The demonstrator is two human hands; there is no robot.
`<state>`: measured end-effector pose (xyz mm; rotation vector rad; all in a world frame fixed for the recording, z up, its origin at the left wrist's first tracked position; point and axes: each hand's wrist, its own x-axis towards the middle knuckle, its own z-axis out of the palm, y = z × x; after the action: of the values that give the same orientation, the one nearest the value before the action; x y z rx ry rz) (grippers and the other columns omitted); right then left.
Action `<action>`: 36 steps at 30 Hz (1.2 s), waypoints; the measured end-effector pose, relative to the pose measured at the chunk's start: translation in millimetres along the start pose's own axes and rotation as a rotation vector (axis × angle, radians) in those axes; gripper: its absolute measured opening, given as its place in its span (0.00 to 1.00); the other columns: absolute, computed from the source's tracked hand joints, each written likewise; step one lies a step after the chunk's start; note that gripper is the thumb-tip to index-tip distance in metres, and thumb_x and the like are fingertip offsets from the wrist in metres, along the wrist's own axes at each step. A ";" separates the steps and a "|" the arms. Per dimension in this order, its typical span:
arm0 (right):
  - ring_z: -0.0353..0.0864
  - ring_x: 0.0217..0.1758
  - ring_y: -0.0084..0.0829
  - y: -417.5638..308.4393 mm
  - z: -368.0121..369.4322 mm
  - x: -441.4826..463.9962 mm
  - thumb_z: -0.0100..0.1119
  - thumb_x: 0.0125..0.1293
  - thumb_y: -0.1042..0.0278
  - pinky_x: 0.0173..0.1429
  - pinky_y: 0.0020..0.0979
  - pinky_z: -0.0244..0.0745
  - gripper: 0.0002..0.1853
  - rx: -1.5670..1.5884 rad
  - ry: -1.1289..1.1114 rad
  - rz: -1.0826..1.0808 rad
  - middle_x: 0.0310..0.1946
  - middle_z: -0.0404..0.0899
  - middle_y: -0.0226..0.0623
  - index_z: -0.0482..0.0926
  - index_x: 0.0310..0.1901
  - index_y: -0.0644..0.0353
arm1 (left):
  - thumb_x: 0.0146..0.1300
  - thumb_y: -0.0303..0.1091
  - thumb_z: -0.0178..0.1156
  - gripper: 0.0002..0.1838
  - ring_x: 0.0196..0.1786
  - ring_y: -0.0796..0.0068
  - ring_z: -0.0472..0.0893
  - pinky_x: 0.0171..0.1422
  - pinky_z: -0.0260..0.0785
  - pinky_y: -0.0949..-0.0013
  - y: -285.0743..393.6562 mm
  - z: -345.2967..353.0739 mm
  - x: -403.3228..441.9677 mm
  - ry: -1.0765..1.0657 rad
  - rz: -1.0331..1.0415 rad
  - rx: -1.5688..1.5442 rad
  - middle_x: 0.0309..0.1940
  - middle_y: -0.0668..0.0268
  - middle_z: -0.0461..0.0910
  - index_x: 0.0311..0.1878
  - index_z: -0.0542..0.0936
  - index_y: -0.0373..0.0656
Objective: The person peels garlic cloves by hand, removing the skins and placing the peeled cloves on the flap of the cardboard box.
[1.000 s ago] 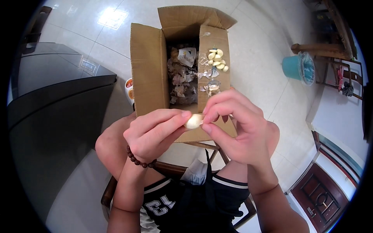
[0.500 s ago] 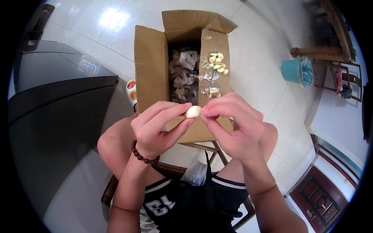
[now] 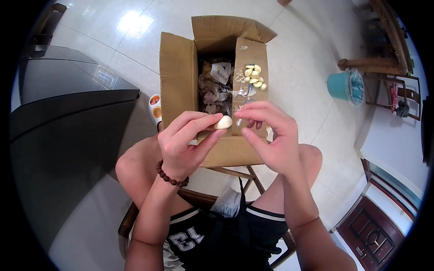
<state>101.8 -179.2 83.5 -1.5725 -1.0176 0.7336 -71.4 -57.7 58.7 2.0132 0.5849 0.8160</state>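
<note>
Cream-white garlic clove, pinched in my left hand between thumb and fingers, over the cardboard box; my right hand, thumb and fingers parted, hovers just beside it.

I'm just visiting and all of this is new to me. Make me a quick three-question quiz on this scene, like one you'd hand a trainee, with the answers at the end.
1. Multiple choice. How does the left hand hold the garlic clove?
A) In a closed fist
B) In a pinch
C) On a flat palm

2. True or false? The right hand is apart from that clove.

3. Fill in the blank. The group of pale cloves lies on a ____ of the cardboard box.

Key:
1. B
2. True
3. flap
</note>
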 end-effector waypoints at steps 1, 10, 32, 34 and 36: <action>0.84 0.41 0.26 -1.3 -1.0 1.6 0.71 0.59 0.83 0.45 0.27 0.80 0.17 -0.075 -0.029 0.005 0.45 0.86 0.37 0.88 0.51 0.62 | 0.52 0.20 0.77 0.17 0.39 0.67 0.88 0.44 0.80 0.70 0.0 0.1 0.2 -0.005 -0.013 -0.010 0.38 0.58 0.87 0.47 0.88 0.36; 0.86 0.43 0.28 15.8 9.6 2.7 0.75 0.58 0.84 0.47 0.27 0.82 0.14 0.081 -0.060 -0.094 0.46 0.85 0.36 0.90 0.47 0.63 | 0.60 0.21 0.73 0.15 0.39 0.70 0.87 0.42 0.80 0.71 -1.6 -2.5 0.3 -0.130 -0.139 -0.174 0.39 0.59 0.86 0.51 0.89 0.38; 0.83 0.39 0.24 15.3 15.8 5.3 0.73 0.59 0.84 0.44 0.25 0.78 0.13 0.126 0.003 -0.005 0.41 0.83 0.34 0.90 0.46 0.61 | 0.65 0.19 0.70 0.13 0.43 0.80 0.86 0.42 0.77 0.79 -4.1 -1.7 -1.2 -0.083 -0.294 -0.315 0.44 0.62 0.86 0.53 0.88 0.35; 0.84 0.39 0.26 18.8 11.9 4.6 0.73 0.59 0.83 0.43 0.26 0.79 0.14 0.045 -0.061 -0.062 0.41 0.83 0.35 0.90 0.47 0.61 | 0.64 0.20 0.71 0.13 0.42 0.78 0.86 0.43 0.79 0.77 -4.7 -1.5 -0.8 -0.112 -0.235 -0.258 0.43 0.62 0.86 0.52 0.89 0.36; 0.84 0.39 0.26 19.8 9.8 5.7 0.72 0.60 0.83 0.43 0.26 0.79 0.13 0.045 -0.067 -0.068 0.41 0.83 0.35 0.90 0.47 0.61 | 0.64 0.20 0.71 0.13 0.41 0.78 0.86 0.43 0.79 0.77 -6.5 -0.5 -1.2 -0.110 -0.227 -0.260 0.42 0.62 0.86 0.52 0.89 0.37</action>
<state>100.5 -171.0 62.2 -1.4761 -1.0916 0.7611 -73.2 -54.9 53.0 1.7066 0.5988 0.6066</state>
